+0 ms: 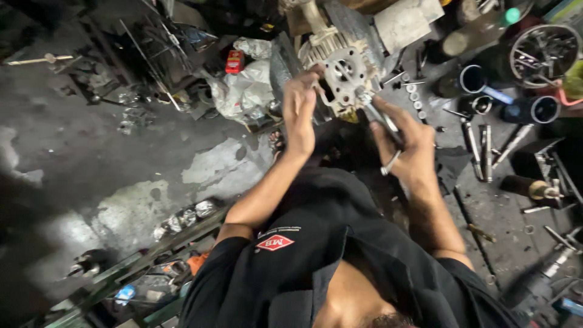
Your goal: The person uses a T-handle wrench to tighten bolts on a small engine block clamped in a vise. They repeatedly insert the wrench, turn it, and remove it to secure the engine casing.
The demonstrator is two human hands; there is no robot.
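Grimy workbench (pixel 504 212) w/ loose sockets (pixel 416 100), steel tools (pixel 480 149), metal cylinders (pixel 472 79) lying on it.

Both bare forearms reach up from the lower middle of the frame toward the upper centre. The left hand (pixel 299 108) is raised with its back to the camera, fingers curled forward at their tips. The right hand (pixel 405 143), slightly lower and to the right, is closed in a fist-like grip, knuckles up.

Left of the engine part (pixel 343 73), the bare concrete floor (pixel 121 158) gives open passage. To the right, the tabletop (pixel 504 212) is crowded with sockets (pixel 473 79), loose tools (pixel 486 149) and a spoked wheel (pixel 543 54). A white plastic bag (pixel 246 91) blocks the upper left.
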